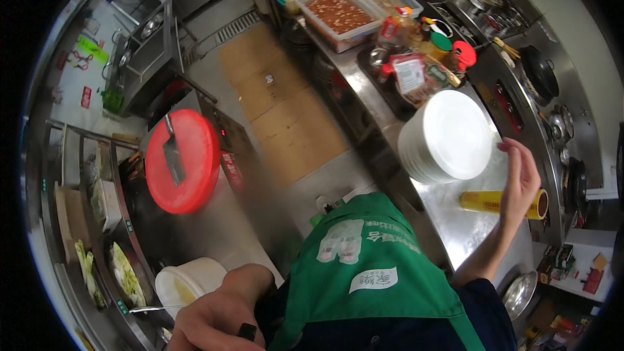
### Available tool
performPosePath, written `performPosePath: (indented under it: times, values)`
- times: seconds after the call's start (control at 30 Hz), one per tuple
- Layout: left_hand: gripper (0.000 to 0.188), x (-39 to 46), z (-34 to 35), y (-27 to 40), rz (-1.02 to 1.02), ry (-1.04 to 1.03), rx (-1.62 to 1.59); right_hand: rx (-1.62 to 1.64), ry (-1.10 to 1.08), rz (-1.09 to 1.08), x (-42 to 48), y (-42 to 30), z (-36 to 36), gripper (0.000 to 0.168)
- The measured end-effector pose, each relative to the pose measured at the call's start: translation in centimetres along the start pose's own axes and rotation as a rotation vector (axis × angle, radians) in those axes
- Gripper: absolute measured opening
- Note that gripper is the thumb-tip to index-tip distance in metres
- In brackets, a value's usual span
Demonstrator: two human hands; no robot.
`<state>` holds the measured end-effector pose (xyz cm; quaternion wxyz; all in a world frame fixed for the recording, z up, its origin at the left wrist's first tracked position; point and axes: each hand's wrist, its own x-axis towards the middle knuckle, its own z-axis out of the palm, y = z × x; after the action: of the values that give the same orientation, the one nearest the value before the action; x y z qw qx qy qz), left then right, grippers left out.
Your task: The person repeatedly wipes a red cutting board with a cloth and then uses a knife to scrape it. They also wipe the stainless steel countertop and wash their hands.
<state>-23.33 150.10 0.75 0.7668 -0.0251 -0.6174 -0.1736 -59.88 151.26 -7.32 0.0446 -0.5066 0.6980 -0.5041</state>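
My left hand point(222, 319) is closed round a metal-handled utensil with a black end point(247, 331); its thin metal part point(156, 308) extends left across the rim of a white plastic bucket point(195, 273). The utensil's working end cannot be made out. My right hand point(521, 175) is raised over the steel counter, fingers bent, thumb and fingertips just beside a stack of white plates point(456, 136). Nothing can be seen in it. Under that wrist lies a yellow roll of film point(480, 201). A flat black-bladed tool point(173, 158) rests on a round red lid point(195, 195).
Food-filled plastic tubs point(339, 14) line the far counter, near bottles and a labelled packet point(412, 75). Cardboard point(287, 122) covers the aisle floor. Shelves at left hold a bowl of cut greens point(126, 273). A metal bowl point(520, 295) is at lower right.
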Motion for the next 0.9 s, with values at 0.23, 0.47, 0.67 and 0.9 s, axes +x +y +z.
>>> performPosePath:
  times: [0.23,0.47,0.67,0.9]
  values:
    - [0.021,0.9,-5.4,-1.1,0.086,0.060,0.078,-0.045,-0.330,0.022,-1.5,-3.9,10.1,0.015]
    - [0.019,0.5,-8.7,-1.0,0.070,0.137,0.144,-0.099,-0.695,-0.124,-3.6,-5.0,18.4,0.014]
    - [0.018,1.7,-9.1,0.5,-0.081,0.150,0.333,-0.028,-0.863,-0.275,-4.0,-6.3,23.3,0.013]
    - [0.017,2.3,-10.0,-2.6,0.139,0.115,0.315,0.087,-0.858,-0.391,-3.1,-6.4,27.5,0.012]
